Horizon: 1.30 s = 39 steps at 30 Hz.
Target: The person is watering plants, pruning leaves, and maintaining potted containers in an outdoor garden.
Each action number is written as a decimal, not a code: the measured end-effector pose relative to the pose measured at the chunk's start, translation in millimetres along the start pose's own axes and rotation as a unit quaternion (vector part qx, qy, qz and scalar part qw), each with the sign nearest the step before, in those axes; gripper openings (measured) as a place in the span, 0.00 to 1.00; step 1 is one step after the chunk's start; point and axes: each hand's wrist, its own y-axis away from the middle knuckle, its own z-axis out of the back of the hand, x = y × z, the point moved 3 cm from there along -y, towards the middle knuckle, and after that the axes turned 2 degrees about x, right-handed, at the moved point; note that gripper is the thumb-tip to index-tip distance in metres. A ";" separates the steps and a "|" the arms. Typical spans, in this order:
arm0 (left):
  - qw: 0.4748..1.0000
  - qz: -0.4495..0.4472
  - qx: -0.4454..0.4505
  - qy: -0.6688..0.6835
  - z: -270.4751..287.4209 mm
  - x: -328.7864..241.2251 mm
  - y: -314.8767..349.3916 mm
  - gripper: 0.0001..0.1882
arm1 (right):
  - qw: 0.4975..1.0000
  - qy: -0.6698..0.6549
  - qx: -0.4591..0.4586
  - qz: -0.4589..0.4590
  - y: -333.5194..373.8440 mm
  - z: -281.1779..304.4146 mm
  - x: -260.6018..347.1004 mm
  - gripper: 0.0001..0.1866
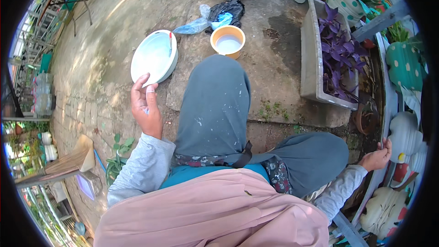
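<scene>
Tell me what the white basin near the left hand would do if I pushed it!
The white basin would probably slide rather than roll, because it looks wide and low. The rough-looking ground may make it drag a bit. The red-tipped tool inside might shift, since it seems to just lean against the side.

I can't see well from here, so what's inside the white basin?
A thin, red-ended thing shows inside the white basin, on the right. The rest looks pale; glare hides whether there is liquid. The fingers of the left hand cover part of the near rim.
</scene>
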 end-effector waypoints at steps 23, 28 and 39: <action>0.839 0.128 0.111 -0.517 191.5 70.7 237.5 0.19 | 0.507 0.244 0.819 0.111 165.3 -289.9 -38.6 0.17; 0.837 0.048 0.055 -0.542 217.3 101.2 181.8 0.18 | 0.514 0.265 0.811 0.091 164.0 -288.2 -37.7 0.19; 0.628 0.404 -0.043 -0.663 228.3 158.0 130.1 0.26 | 0.491 0.270 0.827 0.042 156.6 -271.3 -38.3 0.20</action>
